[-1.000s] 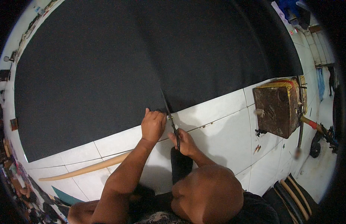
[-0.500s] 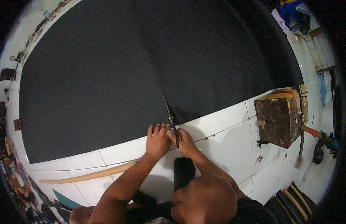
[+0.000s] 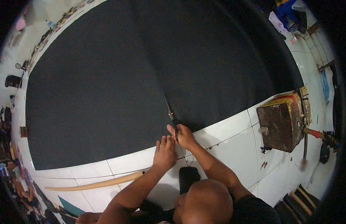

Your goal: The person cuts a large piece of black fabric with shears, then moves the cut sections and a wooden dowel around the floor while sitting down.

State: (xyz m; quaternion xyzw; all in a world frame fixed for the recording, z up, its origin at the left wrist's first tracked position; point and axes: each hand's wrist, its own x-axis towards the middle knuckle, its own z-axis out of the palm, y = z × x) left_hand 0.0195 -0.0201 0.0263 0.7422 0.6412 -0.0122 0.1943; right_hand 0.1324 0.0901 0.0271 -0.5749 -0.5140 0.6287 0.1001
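Observation:
A wide sheet of black material (image 3: 105, 82) lies spread over white floor tiles. My right hand (image 3: 186, 136) grips the dark handles of a long pair of scissors (image 3: 169, 108) at the sheet's near edge. The slim blades point away from me over the black surface; whether they are parted is hard to make out. Just left of it, my left hand (image 3: 165, 154) lies with fingers extended, their tips touching the sheet's near edge. It holds nothing. A black block-like piece (image 3: 188, 178) is on the floor below my hands.
Along the near side lies a curved pale wooden piece (image 3: 94, 182), left of my left forearm. At right stands a worn brown block (image 3: 275, 125), with a hammer-like tool (image 3: 314, 132) beside it. Several pale sticks (image 3: 301, 203) rest at lower right; clutter lines the left rim.
My right hand and the scissors have moved slightly forward along the sheet. My left hand has drawn back a little toward me. The whole view has shifted slightly.

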